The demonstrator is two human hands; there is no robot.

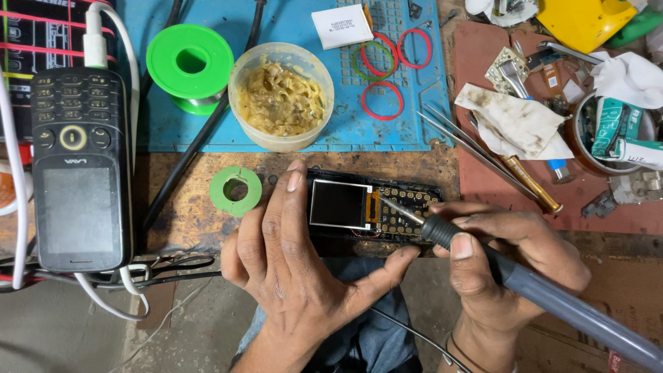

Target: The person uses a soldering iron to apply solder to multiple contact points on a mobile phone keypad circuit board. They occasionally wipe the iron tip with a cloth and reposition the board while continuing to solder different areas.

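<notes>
From the head view, we see our left hand (290, 255) spread flat, fingers pinning the opened phone board (373, 207) at the near edge of the wooden surface (186, 207), grasping nothing. Our right hand (511, 255) is clenched around the soldering iron (497, 266), whose tip rests on the keypad contacts just beside the small screen (340, 204). A slip of the tip could, we judge, scorch the screen or the orange ribbon beside it, or burn the left thumb lying near. The tub of flux paste (281, 97) and green solder spool (190, 63) sit well apart.
</notes>
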